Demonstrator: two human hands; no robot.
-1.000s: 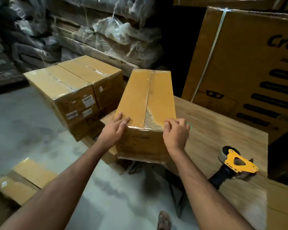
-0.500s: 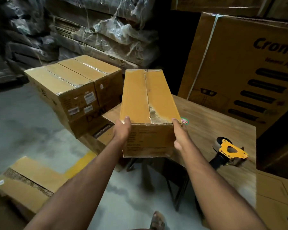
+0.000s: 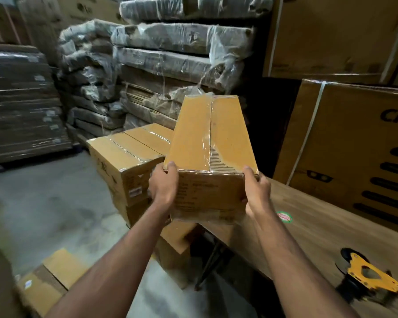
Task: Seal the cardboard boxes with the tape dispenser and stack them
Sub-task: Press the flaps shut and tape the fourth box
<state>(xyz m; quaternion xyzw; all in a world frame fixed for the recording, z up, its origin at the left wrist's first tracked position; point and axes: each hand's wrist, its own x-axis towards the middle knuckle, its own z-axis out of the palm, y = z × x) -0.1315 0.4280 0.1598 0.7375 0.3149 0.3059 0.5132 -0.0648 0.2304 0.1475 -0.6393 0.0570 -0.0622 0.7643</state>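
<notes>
I hold a long taped cardboard box [image 3: 207,143] up in the air, clear tape running along its top seam. My left hand [image 3: 162,185] grips its near left corner, and my right hand [image 3: 255,191] grips the near right corner. Two sealed boxes [image 3: 129,154] lie side by side on a stack to the left, just beyond the held box. The yellow and black tape dispenser [image 3: 368,278] lies on the wooden table [image 3: 319,226] at the lower right, apart from both hands.
A big printed carton [image 3: 354,143] stands behind the table on the right. Plastic-wrapped bundles of flat cardboard [image 3: 166,60] fill the back. A flattened box [image 3: 48,278] lies on the concrete floor at the lower left. More boxes sit under the stack.
The box has come up off the table and moved left toward the stacked boxes. Both hands shifted from its top edge to its near corners. The view tilted upward.
</notes>
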